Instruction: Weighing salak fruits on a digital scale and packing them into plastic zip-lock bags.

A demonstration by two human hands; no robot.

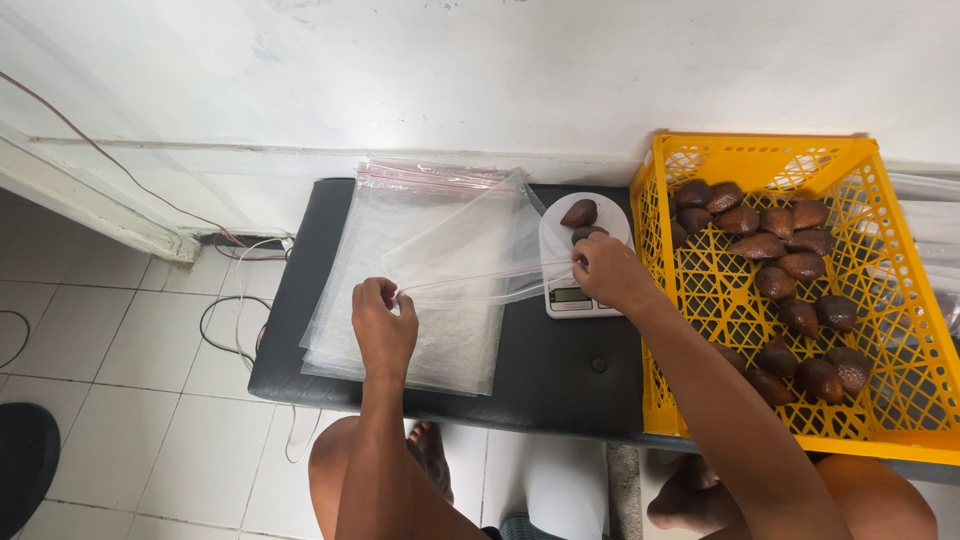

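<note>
1. Left hand (383,325): clenched, pinching the left end of the mouth of a clear zip bag (470,240), over the front-middle of the black padded worktop (545,375).
2. Right hand (608,272): fingers closed on the right end of the same bag mouth, right at the front-left of the white kitchen scale (572,297).
3. Zip bag: held up btwn both hands, w/ its pink-lined zip strip stretched nearly straight from one hand to the other; the bag body rises away from the hands toward the back edge of the worktop. Mouth looks partly parted, can't tell how far.
4. Under the bag: stack of clear zip bags (400,300) lying flat on the left half of the worktop, reaching from the back edge almost to the front edge. Left hand sits over its front part.
5. Scale: mid worktop, just right of the stack, touching or nearly touching the yellow plastic crate (900,400). Two brown snake fruits (580,213) on its platter, just behind the right hand.
6. Crate: right end of the worktop, holds many loose snake fruits (790,265), scaly and dark brown; right forearm passes along its left wall.
</note>
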